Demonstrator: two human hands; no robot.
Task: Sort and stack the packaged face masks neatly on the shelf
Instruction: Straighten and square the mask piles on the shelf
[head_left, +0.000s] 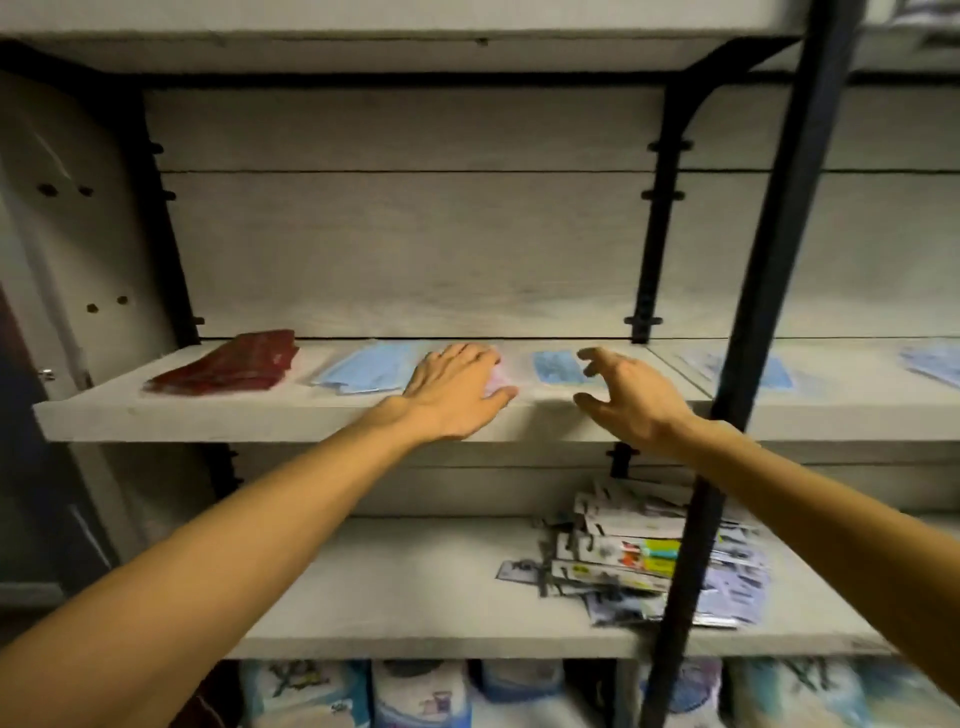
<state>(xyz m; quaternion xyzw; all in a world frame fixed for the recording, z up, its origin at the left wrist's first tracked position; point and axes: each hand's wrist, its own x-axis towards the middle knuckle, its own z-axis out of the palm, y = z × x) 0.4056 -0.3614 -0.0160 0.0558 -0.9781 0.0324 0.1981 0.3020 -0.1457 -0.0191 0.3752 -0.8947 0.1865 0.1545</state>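
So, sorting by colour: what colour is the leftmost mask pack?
Dark red, clearest in the head view.

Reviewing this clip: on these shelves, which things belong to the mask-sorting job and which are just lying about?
Part of the job:
- dark red mask pack
- light blue mask pack
- pink mask pack under the left hand
- blue mask pack near the right hand
- upper shelf

Just lying about:
- jumbled carded packets on the lower shelf
- bagged goods at the bottom

matt pale wood-grain shelf (311, 415), black metal upright (769, 260) (dull), glossy plastic-wrapped masks (558, 366)
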